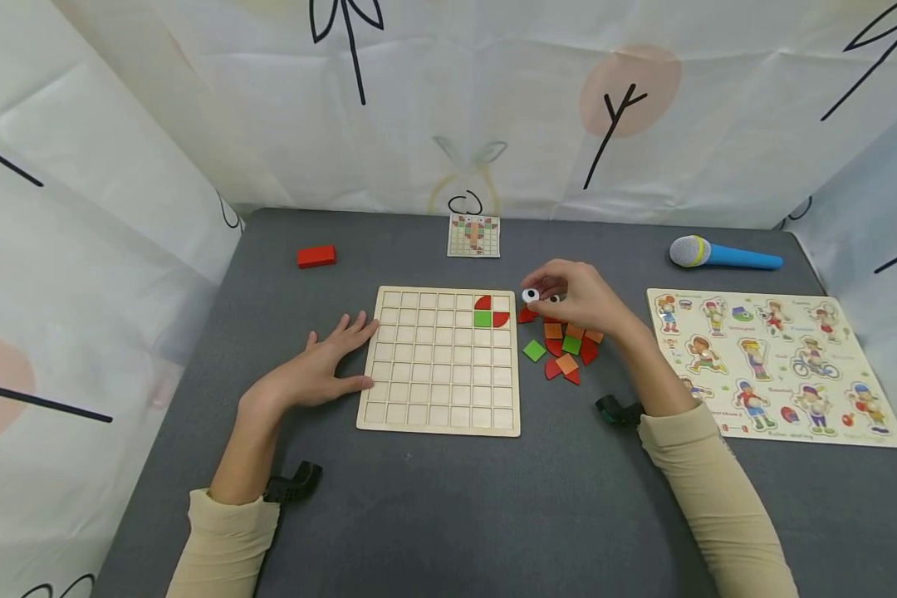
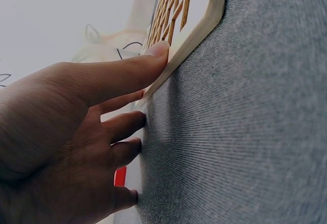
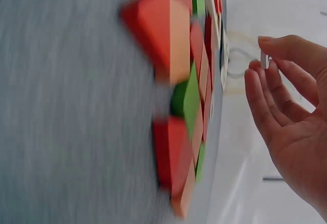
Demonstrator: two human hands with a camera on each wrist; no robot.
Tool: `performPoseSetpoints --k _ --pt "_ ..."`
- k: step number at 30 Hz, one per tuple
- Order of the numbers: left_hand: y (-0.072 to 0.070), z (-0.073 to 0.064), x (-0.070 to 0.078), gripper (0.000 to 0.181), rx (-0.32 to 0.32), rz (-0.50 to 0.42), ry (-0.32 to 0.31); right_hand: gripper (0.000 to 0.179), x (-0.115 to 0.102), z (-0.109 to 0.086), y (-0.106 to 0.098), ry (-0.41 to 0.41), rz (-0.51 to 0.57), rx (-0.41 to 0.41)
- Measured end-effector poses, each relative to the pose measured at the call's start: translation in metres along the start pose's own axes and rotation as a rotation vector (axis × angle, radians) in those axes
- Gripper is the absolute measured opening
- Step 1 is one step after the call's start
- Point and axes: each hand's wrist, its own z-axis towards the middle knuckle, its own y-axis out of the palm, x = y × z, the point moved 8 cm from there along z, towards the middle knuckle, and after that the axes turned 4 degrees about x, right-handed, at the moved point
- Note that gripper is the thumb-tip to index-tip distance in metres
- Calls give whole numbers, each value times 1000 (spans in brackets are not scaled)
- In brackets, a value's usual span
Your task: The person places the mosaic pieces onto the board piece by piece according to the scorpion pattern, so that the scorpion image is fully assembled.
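Observation:
A wooden grid board (image 1: 438,399) lies in the middle of the table, with two red quarter-round pieces (image 1: 501,320) and a green square (image 1: 482,319) in its upper right cells. My left hand (image 1: 317,365) rests at the board's left edge, fingers spread; in the left wrist view its thumb (image 2: 153,55) touches the rim. Over the loose pieces right of the board, my right hand (image 1: 579,295) pinches a white round eye piece (image 1: 530,295) with a dark centre. That piece shows edge-on as a thin white disc (image 3: 264,59) in the right wrist view.
Red, orange (image 1: 566,363) and green pieces (image 1: 534,350) lie heaped beside the board. A small pattern card (image 1: 474,241) is at the back, a red block (image 1: 316,257) at back left. On the right are a toy microphone (image 1: 740,257) and a picture puzzle board (image 1: 781,399).

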Motion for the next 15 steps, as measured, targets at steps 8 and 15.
performPoseSetpoints --k 8,15 --pt "-1 -1 1 94 4 -11 10 31 -26 15 34 -28 98 -94" --pt "0 0 -4 95 -4 -6 -2 32 -34 30 61 -35 125 -146"
